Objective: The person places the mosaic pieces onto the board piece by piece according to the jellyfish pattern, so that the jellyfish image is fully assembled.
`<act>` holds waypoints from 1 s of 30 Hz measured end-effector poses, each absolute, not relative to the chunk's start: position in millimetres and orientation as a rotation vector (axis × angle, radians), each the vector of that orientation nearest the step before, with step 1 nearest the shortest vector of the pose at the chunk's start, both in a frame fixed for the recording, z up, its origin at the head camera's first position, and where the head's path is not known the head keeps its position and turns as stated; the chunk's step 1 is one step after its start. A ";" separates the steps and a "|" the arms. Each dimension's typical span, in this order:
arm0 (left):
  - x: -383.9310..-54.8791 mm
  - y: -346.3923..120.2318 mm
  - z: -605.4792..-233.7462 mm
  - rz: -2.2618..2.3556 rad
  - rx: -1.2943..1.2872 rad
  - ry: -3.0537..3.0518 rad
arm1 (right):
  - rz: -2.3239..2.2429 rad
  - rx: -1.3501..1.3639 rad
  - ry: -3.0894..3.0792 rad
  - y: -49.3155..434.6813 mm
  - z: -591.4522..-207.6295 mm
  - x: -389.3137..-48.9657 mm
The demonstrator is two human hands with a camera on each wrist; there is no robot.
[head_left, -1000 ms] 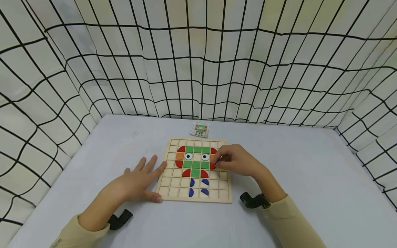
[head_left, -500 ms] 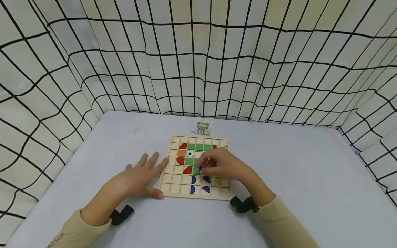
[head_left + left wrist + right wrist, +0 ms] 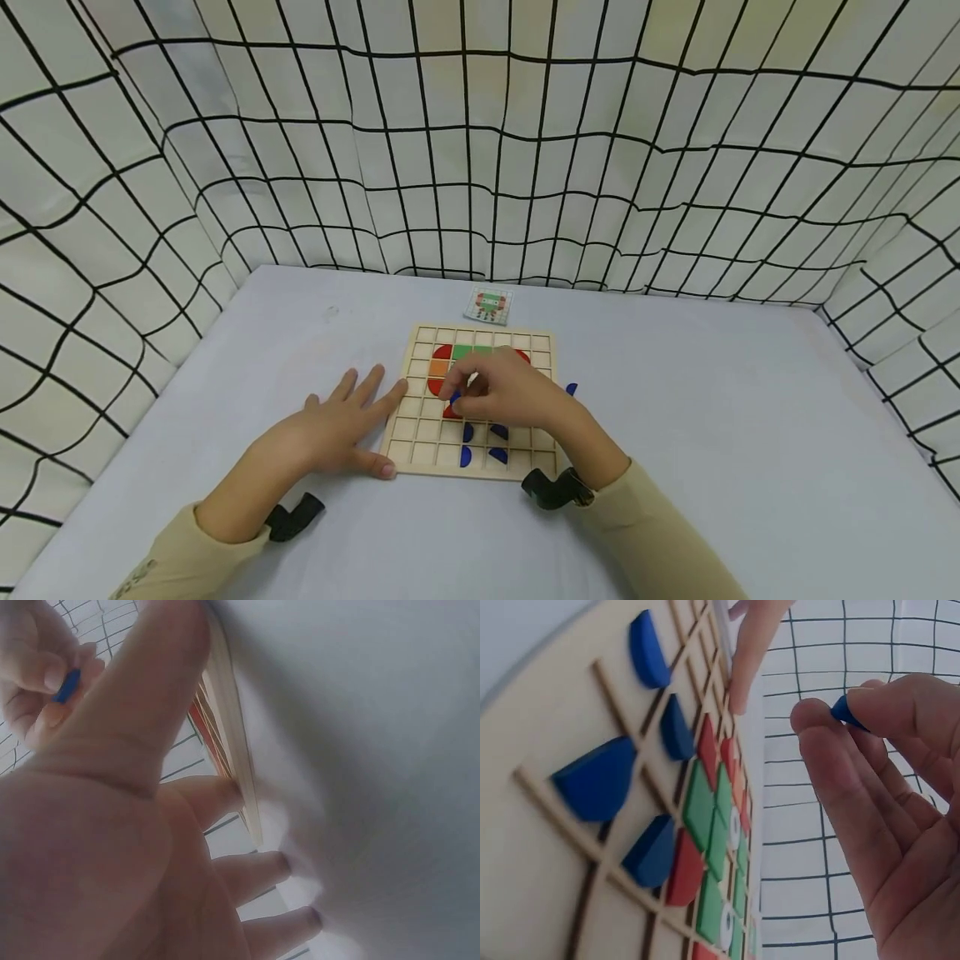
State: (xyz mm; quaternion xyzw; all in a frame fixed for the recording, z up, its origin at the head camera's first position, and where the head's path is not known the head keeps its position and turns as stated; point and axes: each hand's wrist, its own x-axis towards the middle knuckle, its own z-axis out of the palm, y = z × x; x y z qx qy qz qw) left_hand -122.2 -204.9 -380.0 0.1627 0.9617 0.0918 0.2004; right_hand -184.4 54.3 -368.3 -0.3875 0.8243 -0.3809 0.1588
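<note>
A wooden grid board (image 3: 420, 432) lies on the table, bearing green, red, orange and eye tiles. Blue half-round tiles (image 3: 594, 780) sit in its lower cells. My right hand (image 3: 513, 392) is raised over the board's middle and pinches another blue tile (image 3: 849, 714) between thumb and fingertips. That held tile also shows in the left wrist view (image 3: 67, 686). Behind the right hand, part of the tile pattern is hidden. My left hand (image 3: 322, 442) is spread flat by the board's left side, with the index fingertip and thumb touching its edge.
Beyond the board lies a small pattern card (image 3: 490, 306). One loose blue tile (image 3: 572, 389) rests just right of the board. Black wrist cameras (image 3: 553, 490) hang below both wrists. A black net (image 3: 480, 185) over white walls closes in the table (image 3: 720, 417).
My right hand has moved leftward from the board's right edge to above its middle, carrying the blue tile. The loose tile at the right has come into view. The left hand stays put.
</note>
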 end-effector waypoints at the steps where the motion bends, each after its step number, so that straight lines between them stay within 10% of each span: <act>1: -122.3 -205.1 -379.8 0.257 0.456 2.688 | -1.098 -1.100 2.348 52.4 -366.8 -184.5; 30: -123.1 -204.8 -377.3 0.241 0.467 2.689 | -0.597 -1.226 2.524 37.6 -382.3 -177.6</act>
